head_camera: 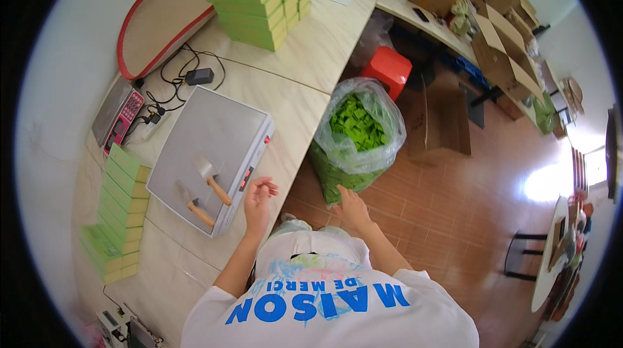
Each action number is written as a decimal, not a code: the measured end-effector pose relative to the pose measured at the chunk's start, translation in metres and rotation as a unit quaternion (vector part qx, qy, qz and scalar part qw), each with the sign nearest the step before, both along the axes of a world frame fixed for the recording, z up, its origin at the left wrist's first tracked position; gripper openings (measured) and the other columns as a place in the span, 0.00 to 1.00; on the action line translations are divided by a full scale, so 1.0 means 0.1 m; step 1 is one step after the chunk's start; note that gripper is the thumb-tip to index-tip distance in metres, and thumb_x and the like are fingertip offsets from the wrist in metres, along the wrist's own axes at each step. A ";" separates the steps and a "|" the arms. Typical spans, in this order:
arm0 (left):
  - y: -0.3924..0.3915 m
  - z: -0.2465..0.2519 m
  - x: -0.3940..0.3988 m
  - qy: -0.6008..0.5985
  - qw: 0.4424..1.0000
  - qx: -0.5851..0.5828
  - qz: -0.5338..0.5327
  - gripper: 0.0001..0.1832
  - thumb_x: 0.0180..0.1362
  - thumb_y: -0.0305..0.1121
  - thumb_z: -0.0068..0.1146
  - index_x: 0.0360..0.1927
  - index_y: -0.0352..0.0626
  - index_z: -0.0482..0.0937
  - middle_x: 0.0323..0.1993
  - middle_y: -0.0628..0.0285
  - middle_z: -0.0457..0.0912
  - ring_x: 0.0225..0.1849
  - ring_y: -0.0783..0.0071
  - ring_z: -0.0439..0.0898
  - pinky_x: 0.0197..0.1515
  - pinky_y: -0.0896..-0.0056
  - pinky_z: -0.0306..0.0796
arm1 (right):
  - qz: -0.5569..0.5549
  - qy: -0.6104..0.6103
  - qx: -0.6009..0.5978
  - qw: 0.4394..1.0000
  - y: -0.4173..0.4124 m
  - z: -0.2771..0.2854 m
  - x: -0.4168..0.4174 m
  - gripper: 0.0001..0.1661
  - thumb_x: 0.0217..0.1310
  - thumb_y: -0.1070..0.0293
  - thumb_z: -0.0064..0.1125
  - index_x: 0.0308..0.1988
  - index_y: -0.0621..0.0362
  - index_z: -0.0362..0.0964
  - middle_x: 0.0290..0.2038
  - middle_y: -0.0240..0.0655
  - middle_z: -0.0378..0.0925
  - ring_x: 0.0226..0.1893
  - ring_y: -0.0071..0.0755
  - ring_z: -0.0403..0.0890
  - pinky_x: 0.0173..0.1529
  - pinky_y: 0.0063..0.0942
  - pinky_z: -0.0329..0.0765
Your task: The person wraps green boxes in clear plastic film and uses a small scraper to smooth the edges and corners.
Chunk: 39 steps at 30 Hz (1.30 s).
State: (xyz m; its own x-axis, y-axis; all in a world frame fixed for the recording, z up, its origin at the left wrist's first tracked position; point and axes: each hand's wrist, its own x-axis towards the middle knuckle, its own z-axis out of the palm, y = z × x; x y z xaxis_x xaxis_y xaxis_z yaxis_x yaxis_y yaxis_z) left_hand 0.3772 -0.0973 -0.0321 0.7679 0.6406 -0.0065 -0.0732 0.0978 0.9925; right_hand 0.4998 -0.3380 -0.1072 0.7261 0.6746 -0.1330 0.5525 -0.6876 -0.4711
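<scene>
My left hand (pixel 260 202) hovers by the front edge of a flat grey heating plate or similar device (pixel 209 129) with red displays, its fingers loosely bent and holding nothing. Two wooden-handled scrapers lie on the plate's top: one scraper (pixel 212 178) nearer the display and another scraper (pixel 194 208) to its left. My right hand (pixel 353 208) is empty, fingers spread, just below a large clear plastic bag (pixel 394 151) on the floor. Small green packets or pieces (pixel 357 121) fill the bag; their exact kind cannot be told.
Green boxes form a tall stack (pixel 253 2) at the back and a lower stack (pixel 121 202) at left. A pink-keyed scale (pixel 119 114) and a cabled black adapter (pixel 199 76) sit behind the plate. Beyond the bag are a red stool (pixel 389 68) and an open carton (pixel 445 119).
</scene>
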 end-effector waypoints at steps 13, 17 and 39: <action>0.33 0.02 0.11 0.002 0.991 -0.062 0.122 0.09 0.69 0.27 0.45 0.45 0.34 0.76 0.35 0.60 0.80 0.38 0.75 0.78 0.46 0.75 0.72 | 0.065 -0.099 0.184 0.976 1.88 -0.26 2.14 0.46 0.48 0.63 0.73 0.62 0.64 0.57 0.51 0.51 0.70 0.50 0.53 0.72 0.54 0.43 0.72; 0.57 0.18 0.21 0.051 0.967 -0.050 0.245 0.09 0.69 0.27 0.45 0.47 0.35 0.75 0.36 0.59 0.79 0.36 0.74 0.78 0.45 0.73 0.73 | -0.055 0.080 0.254 0.962 2.85 -0.57 3.09 0.35 0.54 0.67 0.67 0.60 0.62 0.62 0.46 0.44 0.74 0.46 0.39 0.76 0.50 0.33 0.75; 3.18 -0.63 4.32 0.117 0.992 -0.016 0.052 0.36 0.73 0.50 0.34 0.75 0.50 0.33 0.73 0.48 0.51 0.76 0.56 0.49 0.74 0.58 0.44 | -0.178 0.109 0.356 0.911 5.11 -1.23 4.97 0.27 0.56 0.82 0.47 0.57 0.68 0.58 0.52 0.54 0.68 0.55 0.56 0.70 0.59 0.41 0.68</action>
State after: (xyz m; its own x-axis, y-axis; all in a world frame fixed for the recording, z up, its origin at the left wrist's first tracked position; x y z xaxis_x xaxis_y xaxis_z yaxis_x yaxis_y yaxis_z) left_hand 0.8094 0.2203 -0.0953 0.6730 0.7124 -0.1988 0.1476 0.1340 0.9799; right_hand 0.9970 0.1733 -0.2301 0.9243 0.3733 0.0799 0.1949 -0.2814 -0.9396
